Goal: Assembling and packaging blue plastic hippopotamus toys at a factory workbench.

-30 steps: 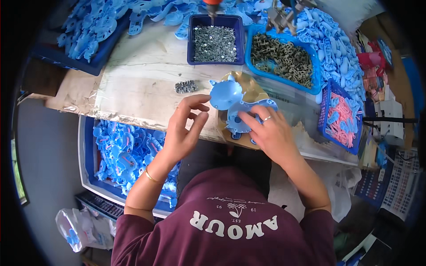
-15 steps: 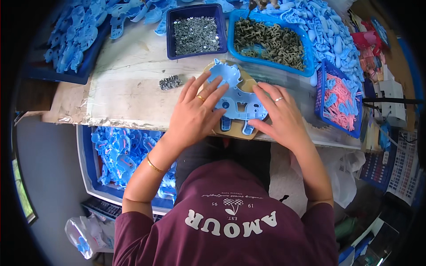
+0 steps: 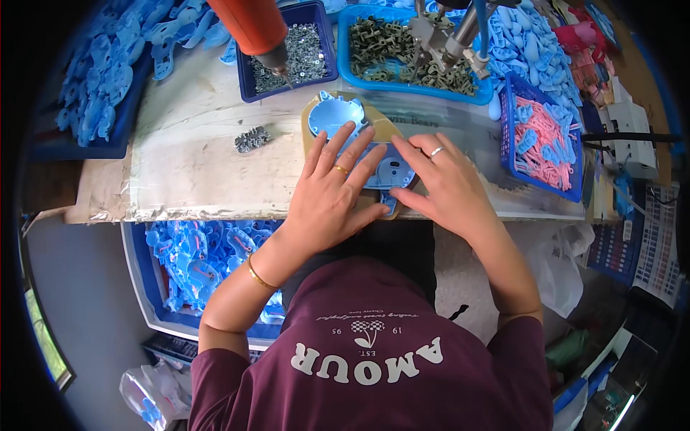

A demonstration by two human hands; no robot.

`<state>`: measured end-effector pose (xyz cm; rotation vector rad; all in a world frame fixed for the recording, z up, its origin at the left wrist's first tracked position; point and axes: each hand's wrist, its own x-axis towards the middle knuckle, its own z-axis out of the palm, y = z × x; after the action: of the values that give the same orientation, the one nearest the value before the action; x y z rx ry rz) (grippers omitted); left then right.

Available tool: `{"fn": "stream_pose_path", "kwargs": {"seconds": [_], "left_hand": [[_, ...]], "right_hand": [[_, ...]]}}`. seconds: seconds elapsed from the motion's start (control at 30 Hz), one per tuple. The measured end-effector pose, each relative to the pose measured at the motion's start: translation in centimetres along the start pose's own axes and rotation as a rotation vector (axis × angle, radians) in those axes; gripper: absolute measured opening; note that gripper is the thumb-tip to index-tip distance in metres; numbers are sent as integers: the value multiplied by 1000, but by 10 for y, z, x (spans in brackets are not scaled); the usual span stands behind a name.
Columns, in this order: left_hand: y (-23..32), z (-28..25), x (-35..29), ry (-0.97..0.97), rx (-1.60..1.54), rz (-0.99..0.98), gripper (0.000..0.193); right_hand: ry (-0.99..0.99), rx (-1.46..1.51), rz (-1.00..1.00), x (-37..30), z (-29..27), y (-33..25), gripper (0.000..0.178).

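A light-blue plastic toy shell half, shaped like an animal with a rounded head and legs, lies hollow side up on a tan board by the table's near edge. My left hand is spread over the shell's left and middle part, fingers apart, hiding much of it. Beside its right end is my right hand, open, thumb and forefinger touching the shell's edge. An orange power screwdriver points down from above, its tip over the screw bin.
Behind the board stand a dark-blue bin of small screws and a blue tray of dark green clips. A metal fixture hangs above. At right is a basket of pink parts; below left, a crate of blue shells.
The orange screwdriver and metal fixture have come into view from the top edge. My left hand now covers more of the shell. The whole view has shifted slightly.
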<state>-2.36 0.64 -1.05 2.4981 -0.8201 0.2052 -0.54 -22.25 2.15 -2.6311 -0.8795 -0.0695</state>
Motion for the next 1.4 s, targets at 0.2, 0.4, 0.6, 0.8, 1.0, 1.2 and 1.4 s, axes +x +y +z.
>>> {"fn": "stream_pose_path", "kwargs": {"seconds": [0.2, 0.4, 0.6, 0.8, 1.0, 1.2, 1.4], "left_hand": [[1, 3, 0, -20, -13, -17, 77], [3, 9, -3, 1, 34, -10, 75], [10, 16, -1, 48, 70, -63, 79], [11, 17, 0, 49, 66, -85, 82], [11, 14, 1, 40, 55, -93, 82], [8, 12, 1, 32, 57, -99, 81], [7, 14, 1, 5, 95, -94, 81]], "right_hand": [[44, -65, 10, -2, 6, -2, 67], [81, -17, -13, -3, 8, 2, 68], [122, 27, -18, -3, 9, 2, 69], [144, -3, -52, -1, 8, 5, 69], [163, 25, -30, -4, 9, 5, 66], [88, 65, 18, -10, 14, 5, 65], [90, -43, 32, -10, 19, 2, 65]]}}
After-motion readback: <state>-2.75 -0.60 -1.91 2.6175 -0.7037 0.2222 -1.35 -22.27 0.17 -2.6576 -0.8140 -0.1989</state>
